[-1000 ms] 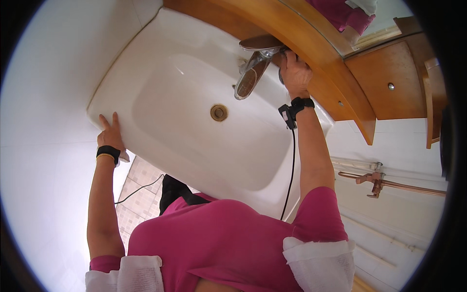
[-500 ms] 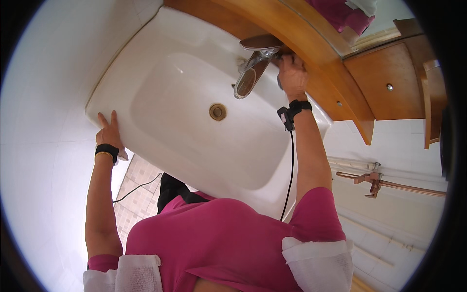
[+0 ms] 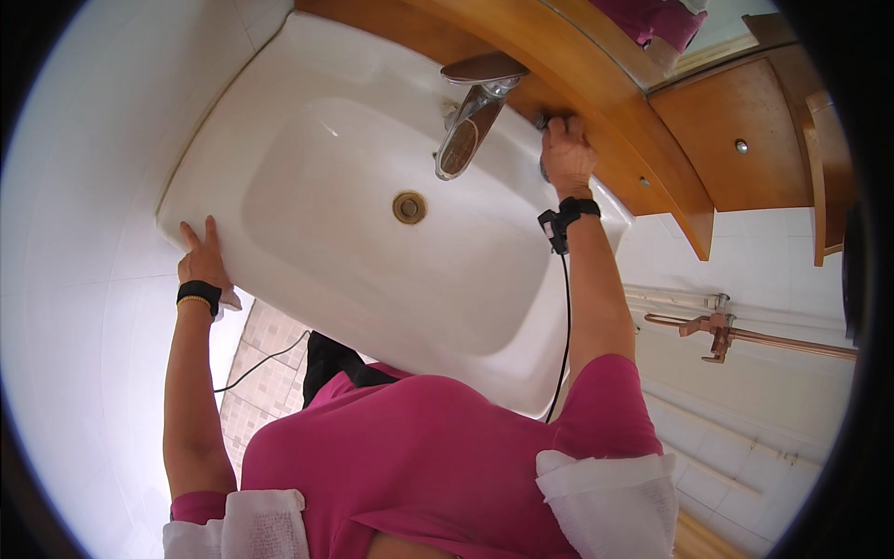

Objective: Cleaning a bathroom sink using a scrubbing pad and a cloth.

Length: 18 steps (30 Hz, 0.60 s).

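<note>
Your hands number two: a left hand (image 3: 204, 265) and a right hand (image 3: 569, 158). You wear two black bands, a left wristband (image 3: 197, 293) and a right wristband (image 3: 581, 207), plus one yellowish bracelet (image 3: 194, 300). Your sleeves show two white cuffs, left cuff (image 3: 265, 522) and right cuff (image 3: 610, 494). Before you: one sink (image 3: 307, 242), one drain (image 3: 410, 208), one faucet (image 3: 468, 135). Black cables, two: left cable (image 3: 266, 358), right cable (image 3: 568, 321). Cabinet knobs, two visible: larger knob (image 3: 741, 146), smaller knob (image 3: 643, 181). Mirror (image 3: 731, 26), one; copper-coloured fitting (image 3: 716, 328), one.

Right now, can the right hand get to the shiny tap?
Probably yes: the right hand is close beside the tap, and the space between them over the sink looks open.
</note>
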### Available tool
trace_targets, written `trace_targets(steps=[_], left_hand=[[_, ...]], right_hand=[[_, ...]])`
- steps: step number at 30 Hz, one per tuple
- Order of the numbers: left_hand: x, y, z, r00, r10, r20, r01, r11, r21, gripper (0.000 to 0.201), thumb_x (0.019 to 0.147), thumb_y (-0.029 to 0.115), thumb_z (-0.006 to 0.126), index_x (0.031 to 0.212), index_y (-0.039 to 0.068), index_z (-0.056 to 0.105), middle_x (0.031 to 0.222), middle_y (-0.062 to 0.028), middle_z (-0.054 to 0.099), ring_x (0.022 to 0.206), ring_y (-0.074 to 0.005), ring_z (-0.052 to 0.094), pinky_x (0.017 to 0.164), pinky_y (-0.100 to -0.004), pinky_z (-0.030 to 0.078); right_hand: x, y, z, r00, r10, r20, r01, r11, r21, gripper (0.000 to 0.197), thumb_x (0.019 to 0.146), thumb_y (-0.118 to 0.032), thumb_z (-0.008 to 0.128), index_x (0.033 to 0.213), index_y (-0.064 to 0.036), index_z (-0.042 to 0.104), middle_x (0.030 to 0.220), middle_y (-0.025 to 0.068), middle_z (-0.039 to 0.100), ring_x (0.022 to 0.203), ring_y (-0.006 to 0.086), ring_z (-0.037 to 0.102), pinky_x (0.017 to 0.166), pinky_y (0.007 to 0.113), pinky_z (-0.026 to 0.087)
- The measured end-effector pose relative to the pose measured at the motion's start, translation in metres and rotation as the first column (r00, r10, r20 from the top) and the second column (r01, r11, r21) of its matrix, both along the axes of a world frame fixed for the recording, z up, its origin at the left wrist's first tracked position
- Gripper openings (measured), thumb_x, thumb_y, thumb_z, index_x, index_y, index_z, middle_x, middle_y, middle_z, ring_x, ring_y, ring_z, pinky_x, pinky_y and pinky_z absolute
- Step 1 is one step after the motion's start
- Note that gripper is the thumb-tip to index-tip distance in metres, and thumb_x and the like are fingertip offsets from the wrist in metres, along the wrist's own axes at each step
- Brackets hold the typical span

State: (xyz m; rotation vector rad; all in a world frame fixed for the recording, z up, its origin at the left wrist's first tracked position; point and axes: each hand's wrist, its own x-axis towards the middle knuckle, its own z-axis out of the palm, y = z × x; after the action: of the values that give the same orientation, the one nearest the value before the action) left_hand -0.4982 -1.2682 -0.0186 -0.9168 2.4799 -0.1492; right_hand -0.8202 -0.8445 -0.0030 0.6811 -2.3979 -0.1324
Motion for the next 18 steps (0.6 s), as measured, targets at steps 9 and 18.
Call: trace_targets(steps=[9,18], left_hand=[[0.001,0.002,0.003,1.0,-0.014,-0.022,0.015,1.0,0.024,0.13,0.036,0.016,0.089,0.142,0.016,0.014,0.142,-0.0317,0.009,0.097,-0.0339,0.061,0.085,-0.0332,0.05],[-0.002,0.007,0.009,1.0,0.003,0.001,-0.003,1.0,0.01,0.118,0.047,0.009,0.084,0.142,0.016,0.015,0.143,-0.0297,0.01,0.097,-0.0336,0.061,0.086,-0.0337,0.05]], right_hand=[[0.001,-0.002,0.008,0.984,-0.067,-0.167,0.052,0.994,-0.095,0.011,0.074,-0.02,0.063,0.077,-0.0136,0.055,0.078,0.0083,0.057,0.06,0.028,0.061,0.049,0.04,0.051],[0.008,-0.036,0.001,0.999,-0.04,0.005,0.04,0.97,-0.238,0.008,0.075,-0.017,0.059,0.082,-0.0137,0.056,0.086,0.0105,0.056,0.067,0.028,0.063,0.053,0.04,0.052]])
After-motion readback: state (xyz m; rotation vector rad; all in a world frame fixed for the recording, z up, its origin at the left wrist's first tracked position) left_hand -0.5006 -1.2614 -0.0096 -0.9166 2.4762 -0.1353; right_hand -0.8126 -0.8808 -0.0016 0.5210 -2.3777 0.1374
